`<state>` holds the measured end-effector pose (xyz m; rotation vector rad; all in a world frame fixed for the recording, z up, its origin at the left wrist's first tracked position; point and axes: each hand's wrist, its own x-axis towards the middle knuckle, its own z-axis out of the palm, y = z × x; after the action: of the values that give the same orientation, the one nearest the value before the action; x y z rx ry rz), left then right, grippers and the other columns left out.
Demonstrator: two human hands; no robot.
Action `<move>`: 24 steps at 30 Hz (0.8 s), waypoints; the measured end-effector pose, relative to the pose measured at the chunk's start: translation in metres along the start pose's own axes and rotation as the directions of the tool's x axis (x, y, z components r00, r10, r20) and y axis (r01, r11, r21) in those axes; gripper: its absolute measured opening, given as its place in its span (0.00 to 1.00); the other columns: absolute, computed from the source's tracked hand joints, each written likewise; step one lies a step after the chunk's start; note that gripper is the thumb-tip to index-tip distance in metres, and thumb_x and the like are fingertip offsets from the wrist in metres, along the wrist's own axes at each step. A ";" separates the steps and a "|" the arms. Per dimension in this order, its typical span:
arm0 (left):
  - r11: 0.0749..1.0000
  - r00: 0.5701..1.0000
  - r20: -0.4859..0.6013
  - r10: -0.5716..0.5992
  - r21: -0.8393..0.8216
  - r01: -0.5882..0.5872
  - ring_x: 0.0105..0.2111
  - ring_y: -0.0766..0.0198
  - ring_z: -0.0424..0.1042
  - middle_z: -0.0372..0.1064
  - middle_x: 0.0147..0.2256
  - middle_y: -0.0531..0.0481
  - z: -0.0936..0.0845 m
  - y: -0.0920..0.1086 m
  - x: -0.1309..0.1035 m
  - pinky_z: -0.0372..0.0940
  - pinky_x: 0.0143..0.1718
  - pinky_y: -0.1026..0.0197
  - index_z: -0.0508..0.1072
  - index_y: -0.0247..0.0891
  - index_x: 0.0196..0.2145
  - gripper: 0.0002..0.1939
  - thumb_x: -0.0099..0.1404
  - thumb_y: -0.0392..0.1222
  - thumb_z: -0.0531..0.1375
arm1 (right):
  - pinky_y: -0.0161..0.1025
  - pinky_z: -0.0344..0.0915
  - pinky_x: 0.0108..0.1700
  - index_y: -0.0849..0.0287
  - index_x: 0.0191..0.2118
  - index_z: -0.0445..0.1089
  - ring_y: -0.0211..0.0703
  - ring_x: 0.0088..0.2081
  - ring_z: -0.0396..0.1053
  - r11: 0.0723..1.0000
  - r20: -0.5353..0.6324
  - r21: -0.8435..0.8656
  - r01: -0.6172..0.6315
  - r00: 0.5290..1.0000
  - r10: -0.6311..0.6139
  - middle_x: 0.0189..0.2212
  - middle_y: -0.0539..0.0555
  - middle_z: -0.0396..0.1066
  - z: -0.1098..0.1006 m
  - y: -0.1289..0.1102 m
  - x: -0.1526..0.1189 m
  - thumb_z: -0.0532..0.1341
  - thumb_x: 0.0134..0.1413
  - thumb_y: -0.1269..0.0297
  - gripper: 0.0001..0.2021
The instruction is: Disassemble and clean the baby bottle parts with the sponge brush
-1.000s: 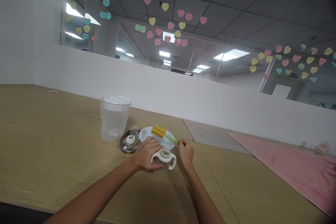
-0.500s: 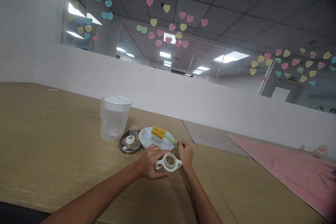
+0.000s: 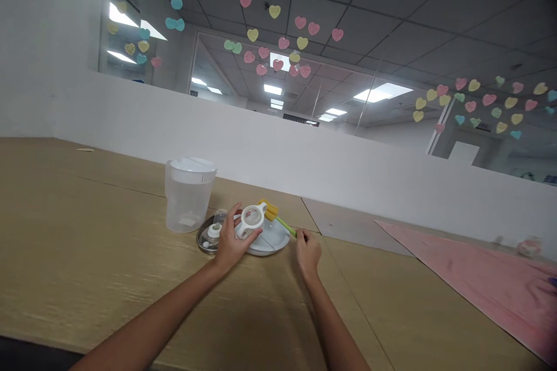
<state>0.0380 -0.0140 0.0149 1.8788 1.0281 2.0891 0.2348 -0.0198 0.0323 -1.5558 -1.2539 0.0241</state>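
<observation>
My left hand (image 3: 230,248) is closed around a baby bottle (image 3: 252,217) with two white side handles, its round end turned toward me. The bottle is held over the left part of a white dish (image 3: 275,239). In my right hand (image 3: 308,252) is the green stick of a bottle brush, its yellow sponge head (image 3: 271,211) just behind and right of the bottle. Whether sponge and bottle touch, I cannot tell. Left of the dish, partly behind my left hand, a round metal tray (image 3: 202,245) holds a white bottle collar (image 3: 214,230) and a clear cap (image 3: 220,216).
A lidded translucent pitcher (image 3: 189,197) with liquid in it stands behind the tray. A pink mat (image 3: 470,278) lies on the right of the wooden table (image 3: 108,243). Beyond rises a white wall (image 3: 348,162) with glass above, dotted with heart-shaped notes.
My left hand has carried the bottle up and leftward, from in front of the dish to over it, and turned it. The brush head has shifted slightly right; my right hand has barely moved.
</observation>
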 end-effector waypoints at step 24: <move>0.889 0.983 -0.101 0.153 0.448 -0.092 0.48 0.53 0.60 0.58 0.44 0.44 -0.021 -0.042 0.025 0.60 0.50 0.48 0.67 0.43 0.49 0.21 0.57 0.42 0.61 | 0.33 0.61 0.32 0.60 0.32 0.74 0.38 0.28 0.67 0.690 -0.237 -0.128 0.713 0.653 -0.719 0.24 0.53 0.71 -0.001 -0.003 -0.012 0.51 0.49 0.75 0.14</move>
<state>0.0001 0.0234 0.0119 2.0661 1.5711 2.2195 0.2286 -0.0295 0.0282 -0.9316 -1.5664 -0.7039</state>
